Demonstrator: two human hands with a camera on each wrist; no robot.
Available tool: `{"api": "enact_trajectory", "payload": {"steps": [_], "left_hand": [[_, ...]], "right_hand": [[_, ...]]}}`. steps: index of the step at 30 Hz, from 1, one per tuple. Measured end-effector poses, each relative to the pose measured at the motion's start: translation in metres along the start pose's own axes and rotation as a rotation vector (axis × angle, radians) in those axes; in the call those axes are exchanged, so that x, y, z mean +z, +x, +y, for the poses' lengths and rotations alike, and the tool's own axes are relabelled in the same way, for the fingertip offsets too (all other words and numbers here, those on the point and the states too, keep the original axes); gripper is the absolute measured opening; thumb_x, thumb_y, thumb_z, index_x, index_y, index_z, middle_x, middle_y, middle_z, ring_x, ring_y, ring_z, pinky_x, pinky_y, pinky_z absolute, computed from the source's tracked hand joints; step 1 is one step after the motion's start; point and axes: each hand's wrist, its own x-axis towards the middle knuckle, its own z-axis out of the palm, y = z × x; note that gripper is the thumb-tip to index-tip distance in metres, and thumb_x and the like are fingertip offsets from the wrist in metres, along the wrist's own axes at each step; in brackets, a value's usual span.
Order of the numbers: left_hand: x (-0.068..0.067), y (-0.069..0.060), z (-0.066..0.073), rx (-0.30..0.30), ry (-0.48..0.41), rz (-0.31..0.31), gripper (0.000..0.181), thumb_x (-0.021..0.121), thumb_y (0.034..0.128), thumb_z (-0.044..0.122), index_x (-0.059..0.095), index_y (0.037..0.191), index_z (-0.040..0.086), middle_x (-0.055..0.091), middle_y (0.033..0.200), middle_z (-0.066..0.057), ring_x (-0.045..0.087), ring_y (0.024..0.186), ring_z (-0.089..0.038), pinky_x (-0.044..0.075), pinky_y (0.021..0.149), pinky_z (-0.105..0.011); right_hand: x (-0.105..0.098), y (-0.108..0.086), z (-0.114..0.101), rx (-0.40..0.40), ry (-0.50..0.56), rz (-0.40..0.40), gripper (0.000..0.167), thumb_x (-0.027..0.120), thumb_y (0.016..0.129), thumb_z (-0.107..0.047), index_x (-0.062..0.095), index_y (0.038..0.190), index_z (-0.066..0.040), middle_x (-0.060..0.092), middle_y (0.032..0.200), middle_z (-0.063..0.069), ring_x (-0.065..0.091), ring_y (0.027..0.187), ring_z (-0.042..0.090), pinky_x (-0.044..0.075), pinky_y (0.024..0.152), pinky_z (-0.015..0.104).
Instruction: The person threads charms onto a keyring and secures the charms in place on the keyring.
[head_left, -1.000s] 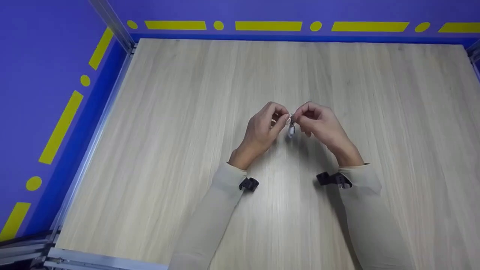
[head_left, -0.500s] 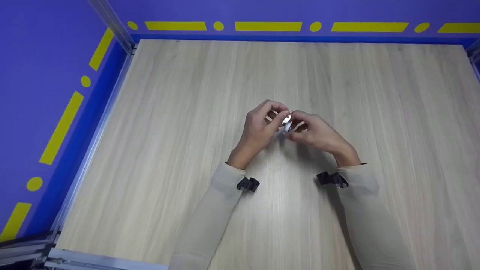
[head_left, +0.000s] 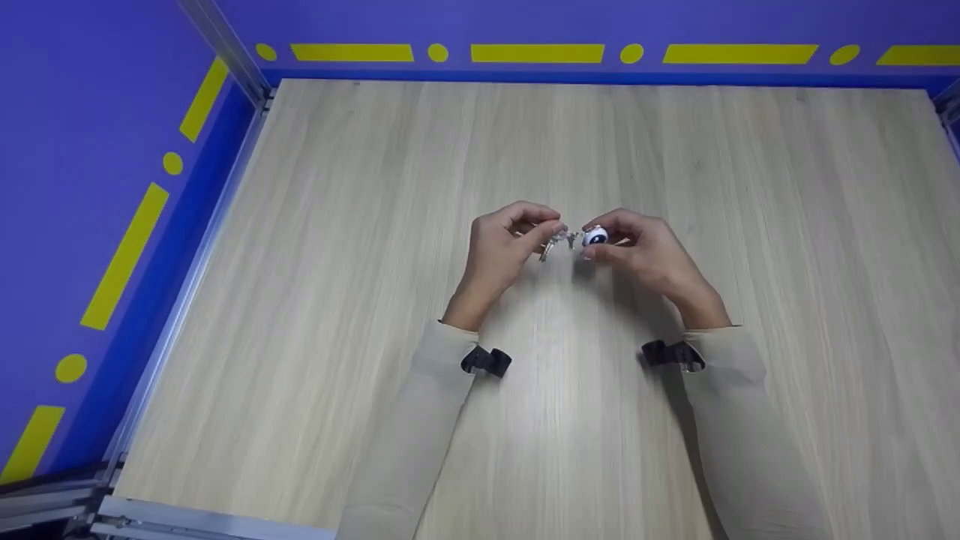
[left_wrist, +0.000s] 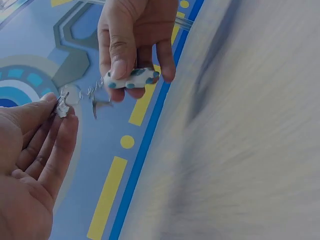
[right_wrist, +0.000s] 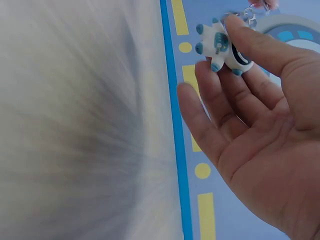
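Over the middle of the table, both hands hold a keychain between them. My left hand (head_left: 499, 244) pinches silver key-like metal pieces (left_wrist: 62, 107) at one end, between thumb and fingers. A metal ring (left_wrist: 73, 95) and a short chain (left_wrist: 94, 89) run across the gap, with a small metal piece (left_wrist: 95, 107) dangling. At the other end, my right hand (head_left: 649, 251) grips a small white astronaut-like figurine (right_wrist: 220, 47) with teal feet and a dark visor. In the head view its round white head (head_left: 595, 236) shows between thumb and fingers.
The wood-grain table (head_left: 337, 262) lies beneath both hands. Blue panels (head_left: 525, 19) with yellow marks stand along its back and left sides. Metal rails (head_left: 187, 517) edge the near left. Each wrist wears a black camera strap (head_left: 487, 361).
My hands have drawn slightly apart, the left one moving leftward. The right hand has shifted from the metal part onto the figurine, whose dark visor has turned into view; the chain now spans the gap.
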Motion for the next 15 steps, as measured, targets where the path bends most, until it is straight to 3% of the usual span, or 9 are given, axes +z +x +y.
{"api": "enact_trajectory", "payload": {"steps": [7,15], "left_hand": [[0.000,0.002,-0.007,-0.081,-0.020,-0.014,0.012,0.082,0.0928,0.004,0.079,0.104,-0.001,0.079,0.095,-0.003,0.075,0.082,-0.024,0.063,0.072,-0.032],[0.001,0.003,-0.014,-0.172,0.050,-0.054,0.014,0.080,0.0935,-0.001,0.078,0.107,-0.001,0.078,0.097,-0.006,0.074,0.085,-0.013,0.060,0.070,-0.026]], "right_hand": [[-0.007,-0.002,0.002,0.033,0.033,0.047,0.032,0.084,0.093,-0.012,0.073,0.121,0.000,0.072,0.108,0.011,0.064,0.092,0.016,0.050,0.077,0.022],[-0.010,-0.001,0.008,0.056,0.065,0.038,0.033,0.079,0.094,-0.001,0.070,0.126,0.004,0.071,0.114,0.016,0.064,0.094,0.015,0.050,0.079,0.021]]}}
